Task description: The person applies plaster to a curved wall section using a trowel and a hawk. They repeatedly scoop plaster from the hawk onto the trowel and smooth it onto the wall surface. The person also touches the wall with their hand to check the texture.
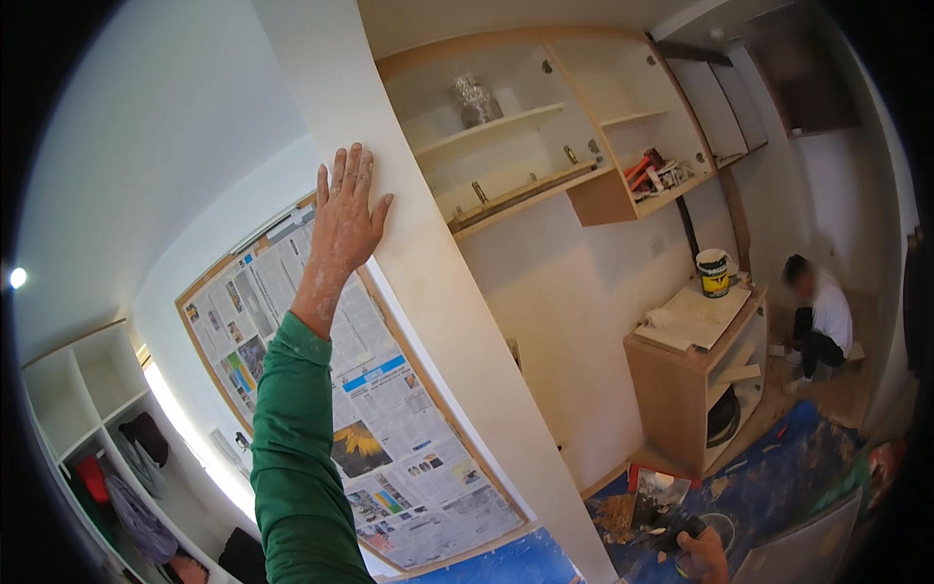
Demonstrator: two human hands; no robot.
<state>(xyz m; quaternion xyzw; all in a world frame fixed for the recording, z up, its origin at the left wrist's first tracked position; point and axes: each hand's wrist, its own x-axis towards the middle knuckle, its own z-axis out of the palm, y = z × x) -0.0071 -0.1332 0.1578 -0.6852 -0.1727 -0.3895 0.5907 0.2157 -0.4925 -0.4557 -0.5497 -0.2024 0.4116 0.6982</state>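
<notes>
My left hand (348, 209), dusted with pale powder, is raised on a green-sleeved arm. Its fingers are stretched out and lie flat against the white wall corner (428, 234). Beside it, sheets of newspaper (375, 409) cover a wood-framed panel. Low at the right, my right hand (708, 557) is closed around a dark-handled tool (678, 531); its exact kind does not show clearly.
Open wall cabinets (506, 122) hang beyond the corner. A bucket (714, 273) stands on a low cabinet (671, 375). One person (822, 321) crouches at the far right. Debris lies on blue floor sheeting (778, 467). Shelves (92, 389) with clothes stand left.
</notes>
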